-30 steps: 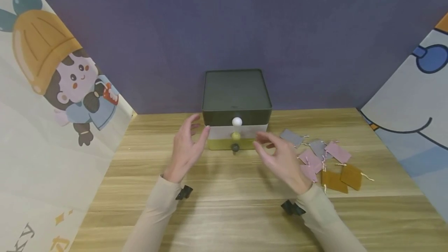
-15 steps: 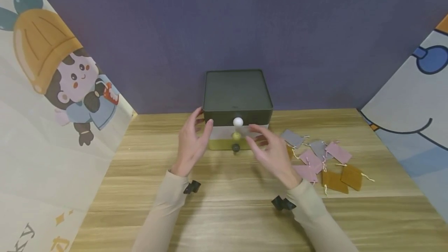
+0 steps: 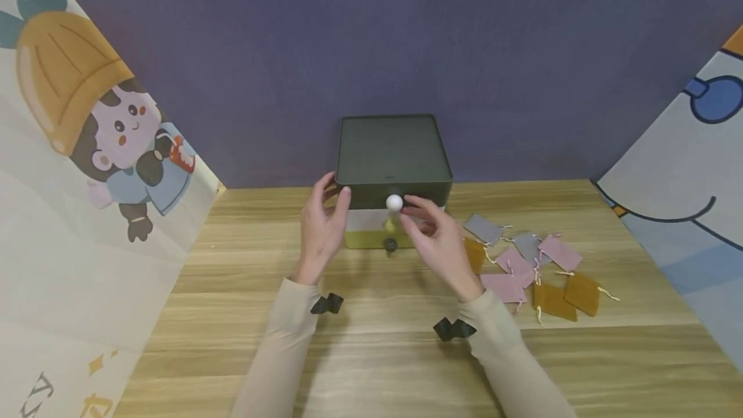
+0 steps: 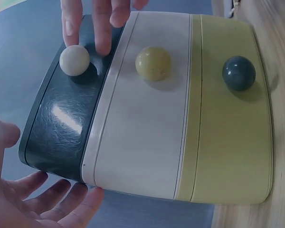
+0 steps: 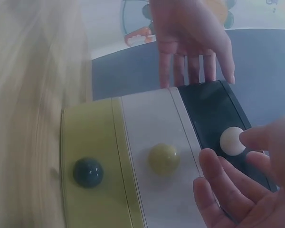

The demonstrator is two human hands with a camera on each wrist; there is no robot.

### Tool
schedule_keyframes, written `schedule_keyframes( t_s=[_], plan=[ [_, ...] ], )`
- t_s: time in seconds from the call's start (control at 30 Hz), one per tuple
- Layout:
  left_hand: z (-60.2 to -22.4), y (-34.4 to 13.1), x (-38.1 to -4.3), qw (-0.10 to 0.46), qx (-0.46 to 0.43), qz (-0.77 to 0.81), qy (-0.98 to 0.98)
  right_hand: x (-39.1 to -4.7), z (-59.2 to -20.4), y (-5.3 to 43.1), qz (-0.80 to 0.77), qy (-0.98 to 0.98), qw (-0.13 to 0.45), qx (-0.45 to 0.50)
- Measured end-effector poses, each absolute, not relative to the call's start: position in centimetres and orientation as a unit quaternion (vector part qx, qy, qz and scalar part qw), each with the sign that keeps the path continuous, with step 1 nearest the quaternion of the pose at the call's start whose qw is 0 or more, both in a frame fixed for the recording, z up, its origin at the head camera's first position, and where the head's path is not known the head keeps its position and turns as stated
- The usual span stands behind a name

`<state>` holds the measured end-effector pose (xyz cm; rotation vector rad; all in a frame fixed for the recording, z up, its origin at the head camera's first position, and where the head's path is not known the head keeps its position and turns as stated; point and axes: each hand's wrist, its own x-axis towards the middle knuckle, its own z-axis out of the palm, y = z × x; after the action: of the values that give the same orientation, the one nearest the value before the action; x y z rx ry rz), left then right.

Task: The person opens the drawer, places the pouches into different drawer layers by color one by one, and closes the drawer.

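Observation:
A small drawer unit stands against the back wall, with a dark top drawer (image 3: 371, 195), a white middle drawer (image 4: 142, 123) and a yellow-green bottom drawer (image 4: 230, 152). All three drawers are closed. My left hand (image 3: 322, 231) lies along the unit's left side, its fingers beside the upper drawers. At the front, my right hand (image 3: 438, 240) reaches to the white knob (image 3: 394, 203) of the dark drawer. One fingertip meets that knob's edge; the other fingers (image 5: 223, 178) stay spread. Below are a yellow knob (image 4: 153, 63) and a dark knob (image 4: 239, 73).
Several flat drawstring pouches lie right of my right hand on the wooden table (image 3: 232, 328): grey pouches (image 3: 484, 229), pink pouches (image 3: 502, 288) and brown pouches (image 3: 555, 302). A purple-blue back wall (image 3: 395, 50) rises behind; printed side walls flank the table.
Both hands have moved inward and toward the drawer unit. My left hand has come to its left side, and my right hand has moved left to the white knob, uncovering a brown pouch.

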<state>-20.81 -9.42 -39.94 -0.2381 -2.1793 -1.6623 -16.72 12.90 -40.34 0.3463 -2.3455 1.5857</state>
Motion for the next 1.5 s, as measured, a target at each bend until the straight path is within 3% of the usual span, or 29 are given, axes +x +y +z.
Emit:
schedule_keyframes(
  t_s=[0.23,1.13,1.5],
  plan=[
    [-40.0,-9.7,-21.1,0.174,-0.076,-0.598,-0.779,-17.4,-40.3,12.0,0.601,-0.784,0.115,0.103],
    [-39.2,-10.8,-21.6,0.114,-0.068,-0.609,-0.782,-17.7,-40.6,11.4,0.624,-0.761,0.136,0.113],
    [-38.6,-11.1,-22.4,0.108,-0.109,-0.597,-0.787,-16.7,-40.7,11.9,0.615,-0.768,0.130,0.119]
  ],
)
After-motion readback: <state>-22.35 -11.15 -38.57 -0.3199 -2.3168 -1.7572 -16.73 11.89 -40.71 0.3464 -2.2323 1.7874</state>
